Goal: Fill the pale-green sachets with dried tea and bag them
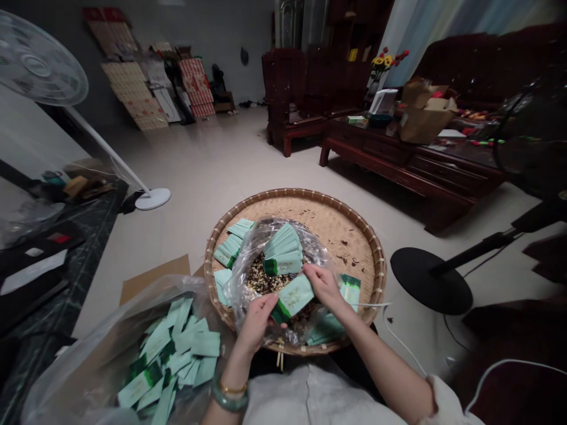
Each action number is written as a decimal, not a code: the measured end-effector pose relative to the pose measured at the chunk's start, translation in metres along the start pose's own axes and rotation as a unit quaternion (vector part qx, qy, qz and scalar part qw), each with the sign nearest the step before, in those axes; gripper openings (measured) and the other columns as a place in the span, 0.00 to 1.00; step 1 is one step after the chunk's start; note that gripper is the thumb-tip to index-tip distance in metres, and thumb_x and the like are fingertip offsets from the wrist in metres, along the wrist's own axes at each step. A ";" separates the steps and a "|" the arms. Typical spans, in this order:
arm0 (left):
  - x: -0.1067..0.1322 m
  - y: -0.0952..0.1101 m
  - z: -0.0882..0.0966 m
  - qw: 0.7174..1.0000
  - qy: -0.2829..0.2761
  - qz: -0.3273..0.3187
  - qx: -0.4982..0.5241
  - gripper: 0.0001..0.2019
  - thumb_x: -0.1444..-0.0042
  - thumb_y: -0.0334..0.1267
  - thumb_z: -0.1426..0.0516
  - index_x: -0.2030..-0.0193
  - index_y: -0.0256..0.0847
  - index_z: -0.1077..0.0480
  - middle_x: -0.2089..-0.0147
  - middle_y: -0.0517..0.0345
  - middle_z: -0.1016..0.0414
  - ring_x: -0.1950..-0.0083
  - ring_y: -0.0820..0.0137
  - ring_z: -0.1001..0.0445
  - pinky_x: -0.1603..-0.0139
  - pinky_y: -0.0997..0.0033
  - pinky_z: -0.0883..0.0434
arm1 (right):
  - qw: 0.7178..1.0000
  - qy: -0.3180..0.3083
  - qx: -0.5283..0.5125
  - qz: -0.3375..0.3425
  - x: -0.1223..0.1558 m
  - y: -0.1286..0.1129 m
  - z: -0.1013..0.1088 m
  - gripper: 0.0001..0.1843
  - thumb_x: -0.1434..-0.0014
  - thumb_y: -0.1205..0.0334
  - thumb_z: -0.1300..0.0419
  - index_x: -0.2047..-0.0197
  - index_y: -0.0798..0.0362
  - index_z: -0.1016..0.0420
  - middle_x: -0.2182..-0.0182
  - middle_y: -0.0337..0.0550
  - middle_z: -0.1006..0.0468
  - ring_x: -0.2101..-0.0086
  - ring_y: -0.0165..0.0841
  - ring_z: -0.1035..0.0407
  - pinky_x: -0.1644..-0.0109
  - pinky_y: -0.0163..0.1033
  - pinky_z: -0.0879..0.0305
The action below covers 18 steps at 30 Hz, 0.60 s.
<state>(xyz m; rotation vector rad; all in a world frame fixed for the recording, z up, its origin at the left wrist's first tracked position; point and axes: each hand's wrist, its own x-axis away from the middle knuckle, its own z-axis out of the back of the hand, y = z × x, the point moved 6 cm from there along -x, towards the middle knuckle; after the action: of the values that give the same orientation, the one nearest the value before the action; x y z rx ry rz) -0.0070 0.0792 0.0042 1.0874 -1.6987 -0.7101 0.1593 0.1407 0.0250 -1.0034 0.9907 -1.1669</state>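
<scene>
Green-and-white paper sachet (pixel 292 297) was pinched between our two hands, above a clear plastic bag (pixel 239 283). Our left hand (pixel 254 321) was half closed on its lower corner, and our right hand (pixel 325 287) held its upper edge with bent fingers; neither hand was wide open. We judged this sachet light and rather stiff, but thin, so a hard squeeze could crease it, and its smooth face may slip; the flat sides seemed the best place to take hold. Its dark green band was clear, yet the printing on it was too small for us to read, so we could give no brand. Just beside the hands, a bundle of similar sachets (pixel 283 254) stood in the bag over dark dry leaves (pixel 266 277), maybe tea. More sachets (pixel 234 239) lay on the woven bamboo tray (pixel 341 230), and a big pile of sachets (pixel 172 348) filled another plastic bag (pixel 88 354) near our left arm. Farther away stood a white floor fan (pixel 39 59).
</scene>
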 end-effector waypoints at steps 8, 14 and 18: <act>0.011 0.051 0.032 0.928 -0.029 -0.271 0.253 0.36 0.74 0.65 0.36 0.52 0.64 0.28 0.48 0.63 0.24 0.59 0.66 0.22 0.68 0.74 0.25 | 0.979 0.023 0.197 0.048 -0.027 0.019 0.000 0.19 0.42 0.56 0.43 0.48 0.53 0.32 0.56 0.50 0.27 0.61 0.38 0.31 0.55 0.44 0.34; 0.003 0.036 0.022 0.962 0.009 -0.248 0.110 0.23 0.59 0.51 0.33 0.56 0.44 0.24 0.54 0.48 0.21 0.55 0.60 0.23 0.66 0.68 0.24 | 0.947 0.019 0.318 0.045 -0.034 0.038 -0.014 0.21 0.46 0.64 0.39 0.48 0.54 0.33 0.57 0.51 0.29 0.58 0.40 0.32 0.55 0.44 0.35; -0.002 0.031 0.021 0.962 0.102 -0.238 -0.085 0.15 0.50 0.44 0.38 0.58 0.39 0.24 0.54 0.46 0.22 0.53 0.61 0.24 0.62 0.68 0.25 | 0.949 0.040 0.309 0.056 -0.035 0.036 -0.007 0.13 0.45 0.65 0.40 0.55 0.52 0.28 0.59 0.48 0.29 0.61 0.39 0.32 0.57 0.43 0.34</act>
<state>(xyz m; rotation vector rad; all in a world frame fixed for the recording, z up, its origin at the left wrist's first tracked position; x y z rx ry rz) -0.0364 0.0943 0.0218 1.4093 -1.1840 -0.9860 0.1569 0.1783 -0.0091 -0.3965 0.6618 -1.3137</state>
